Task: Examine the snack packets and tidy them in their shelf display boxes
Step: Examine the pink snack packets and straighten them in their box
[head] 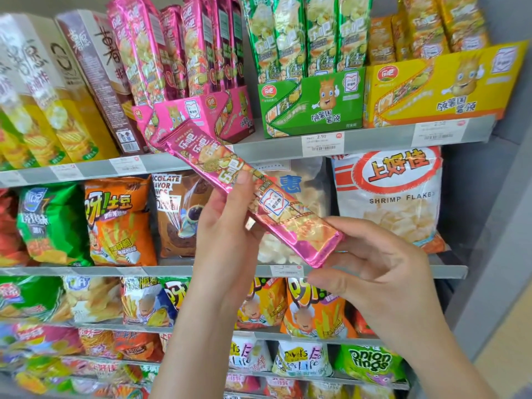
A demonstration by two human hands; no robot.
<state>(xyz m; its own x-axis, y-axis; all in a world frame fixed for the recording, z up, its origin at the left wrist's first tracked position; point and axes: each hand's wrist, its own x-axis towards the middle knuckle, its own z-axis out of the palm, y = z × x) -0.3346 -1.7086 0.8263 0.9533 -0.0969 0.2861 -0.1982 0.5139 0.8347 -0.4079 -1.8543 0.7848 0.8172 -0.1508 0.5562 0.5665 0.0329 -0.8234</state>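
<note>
- Two hands hold one long pink packet (276, 203) in the air in front of the shelving, tilted with one end up to the left and the other down to the right.
- The left hand (227, 226) grips the packet's middle, with the thumb across the printed front and the fingers behind.
- The right hand (383, 272) pinches the packet's lower end, with the thumb along its upper edge and curled fingers underneath.
- The packet's upper end overlaps the front of the pink display box (201, 116), which sits askew at the front edge of the top shelf (273, 148).
- More pink packets (172, 47) stand in that box, some leaning left.
- Further right along the same edge stand a green box (313, 108) of green packets (305, 33) and a yellow box (437, 87) of yellow packets (431, 27).
- Bags of chips (118, 220) fill the lower shelves.
</note>
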